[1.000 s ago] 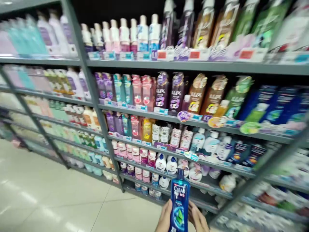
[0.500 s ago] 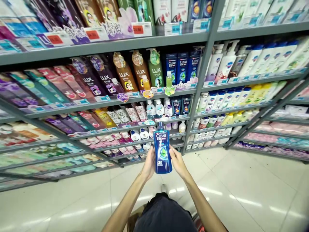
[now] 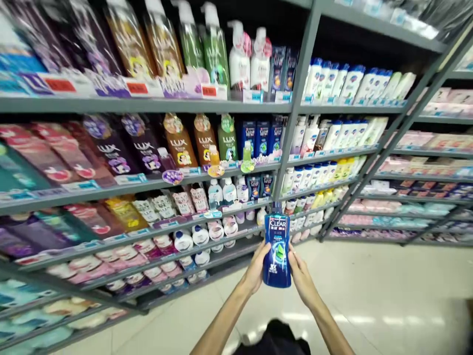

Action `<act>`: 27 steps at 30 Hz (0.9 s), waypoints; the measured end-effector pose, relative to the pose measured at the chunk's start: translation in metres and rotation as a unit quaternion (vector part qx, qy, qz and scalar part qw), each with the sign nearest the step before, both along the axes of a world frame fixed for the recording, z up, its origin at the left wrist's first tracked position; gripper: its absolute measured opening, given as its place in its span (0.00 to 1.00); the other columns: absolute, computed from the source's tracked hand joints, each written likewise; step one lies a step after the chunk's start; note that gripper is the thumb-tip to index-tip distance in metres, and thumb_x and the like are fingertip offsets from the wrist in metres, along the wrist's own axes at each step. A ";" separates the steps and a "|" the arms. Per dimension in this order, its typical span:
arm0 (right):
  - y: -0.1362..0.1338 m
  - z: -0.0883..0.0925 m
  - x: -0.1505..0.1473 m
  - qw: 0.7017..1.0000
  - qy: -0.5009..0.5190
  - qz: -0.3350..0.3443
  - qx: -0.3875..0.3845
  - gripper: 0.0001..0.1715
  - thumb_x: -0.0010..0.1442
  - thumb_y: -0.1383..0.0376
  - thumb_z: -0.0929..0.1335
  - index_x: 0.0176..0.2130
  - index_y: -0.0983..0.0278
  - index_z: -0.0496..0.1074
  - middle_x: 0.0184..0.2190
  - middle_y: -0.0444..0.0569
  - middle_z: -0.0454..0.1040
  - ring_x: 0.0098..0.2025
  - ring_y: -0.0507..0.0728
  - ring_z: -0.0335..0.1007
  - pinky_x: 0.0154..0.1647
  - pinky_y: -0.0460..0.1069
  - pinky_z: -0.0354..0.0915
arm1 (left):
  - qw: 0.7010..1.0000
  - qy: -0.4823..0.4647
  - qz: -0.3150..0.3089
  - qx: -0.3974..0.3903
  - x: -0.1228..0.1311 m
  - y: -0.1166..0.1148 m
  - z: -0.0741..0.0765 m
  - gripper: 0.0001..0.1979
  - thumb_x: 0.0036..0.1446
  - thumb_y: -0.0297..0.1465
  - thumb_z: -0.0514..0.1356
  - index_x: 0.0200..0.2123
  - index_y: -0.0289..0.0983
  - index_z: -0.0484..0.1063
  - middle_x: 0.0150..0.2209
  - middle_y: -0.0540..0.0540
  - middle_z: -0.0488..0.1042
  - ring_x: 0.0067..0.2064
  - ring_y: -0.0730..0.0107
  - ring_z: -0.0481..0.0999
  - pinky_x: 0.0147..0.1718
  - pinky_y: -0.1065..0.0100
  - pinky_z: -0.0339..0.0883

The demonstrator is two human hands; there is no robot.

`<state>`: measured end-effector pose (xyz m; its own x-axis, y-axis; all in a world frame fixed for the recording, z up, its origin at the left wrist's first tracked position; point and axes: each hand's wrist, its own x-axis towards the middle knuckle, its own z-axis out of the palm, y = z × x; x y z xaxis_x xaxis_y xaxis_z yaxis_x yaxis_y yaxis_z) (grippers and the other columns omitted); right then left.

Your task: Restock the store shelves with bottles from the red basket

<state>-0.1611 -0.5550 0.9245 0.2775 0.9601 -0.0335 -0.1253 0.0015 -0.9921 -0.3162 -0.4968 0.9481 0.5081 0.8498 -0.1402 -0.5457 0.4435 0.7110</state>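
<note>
Head view: blue CLEAR bottle [image 3: 277,251] upright, label to camera, in front of grey shelf post [image 3: 291,133], above pale floor [image 3: 369,296]. Shifted right and slightly higher than half a second ago; same two-sided hold, not on any shelf. Clasped on both flanks by left hand [image 3: 256,268] and right hand [image 3: 301,276], fingers curled partway round, touching nothing else.

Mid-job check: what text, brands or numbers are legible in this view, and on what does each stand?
"CLEAR": on the blue bottle held between the left hand and the right hand.
"LUX": on the dark purple bottles, brown bottles and green bottle on the shelf.
"CLEAR": on the shelved blue bottles.
Price tags and smaller print: too blurred to read.
</note>
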 end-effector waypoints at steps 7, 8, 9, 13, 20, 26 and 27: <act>0.011 -0.025 0.023 0.998 0.052 -0.001 -0.036 0.49 0.62 0.32 0.76 0.70 0.54 0.76 0.74 0.50 0.71 0.81 0.68 0.59 0.85 0.66 0.50 | 0.996 0.008 -0.064 -0.066 0.022 0.014 -0.030 0.35 0.67 0.58 0.65 0.64 0.37 0.80 0.67 0.38 0.79 0.76 0.43 0.68 0.80 0.46 0.51; 0.016 -0.029 0.027 0.998 0.055 -0.002 -0.030 0.49 0.62 0.32 0.76 0.70 0.55 0.77 0.74 0.51 0.72 0.81 0.68 0.58 0.85 0.67 0.49 | 0.996 0.011 -0.062 -0.068 0.027 0.018 -0.032 0.35 0.68 0.57 0.65 0.64 0.37 0.79 0.68 0.38 0.79 0.76 0.43 0.69 0.80 0.46 0.52; 0.020 -0.032 0.034 0.998 0.058 -0.002 -0.025 0.49 0.62 0.32 0.76 0.69 0.55 0.77 0.73 0.51 0.72 0.81 0.68 0.59 0.85 0.67 0.49 | 0.996 0.016 -0.059 -0.071 0.034 0.022 -0.035 0.35 0.68 0.57 0.65 0.65 0.37 0.79 0.68 0.38 0.79 0.76 0.43 0.70 0.80 0.46 0.53; 0.033 -0.043 0.079 0.996 0.091 0.013 -0.002 0.50 0.60 0.31 0.76 0.69 0.56 0.78 0.73 0.53 0.73 0.79 0.69 0.63 0.84 0.70 0.51 | 0.994 0.053 -0.043 -0.082 0.082 0.038 -0.046 0.35 0.69 0.55 0.64 0.68 0.37 0.76 0.69 0.39 0.78 0.74 0.43 0.72 0.78 0.46 0.58; 0.044 -0.074 0.233 0.993 0.119 0.018 0.006 0.51 0.61 0.31 0.76 0.70 0.56 0.76 0.76 0.53 0.69 0.80 0.68 0.60 0.84 0.68 0.51 | 0.990 0.113 -0.020 -0.084 0.239 0.052 -0.067 0.34 0.71 0.54 0.62 0.66 0.35 0.78 0.67 0.37 0.79 0.74 0.44 0.73 0.78 0.47 0.58; 0.043 -0.084 0.350 0.991 0.122 0.054 -0.009 0.47 0.67 0.33 0.73 0.72 0.56 0.75 0.76 0.53 0.67 0.80 0.67 0.61 0.85 0.66 0.48 | 0.984 0.137 0.021 -0.113 0.360 0.040 -0.080 0.29 0.74 0.52 0.60 0.62 0.37 0.82 0.65 0.40 0.81 0.76 0.48 0.70 0.81 0.48 0.52; 0.042 -0.084 0.364 0.991 0.123 0.059 -0.012 0.47 0.67 0.33 0.72 0.72 0.56 0.75 0.76 0.53 0.68 0.80 0.68 0.61 0.85 0.67 0.48 | 0.984 0.137 0.022 -0.113 0.373 0.039 -0.081 0.28 0.74 0.52 0.60 0.61 0.37 0.83 0.66 0.40 0.81 0.77 0.49 0.69 0.82 0.48 0.51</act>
<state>0.2027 -0.5130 0.8400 0.1442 0.9834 -0.1102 -0.3615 -0.0514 -0.9310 0.0567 -0.4580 0.8673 0.3875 0.8014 -0.4556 -0.3692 0.5878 0.7199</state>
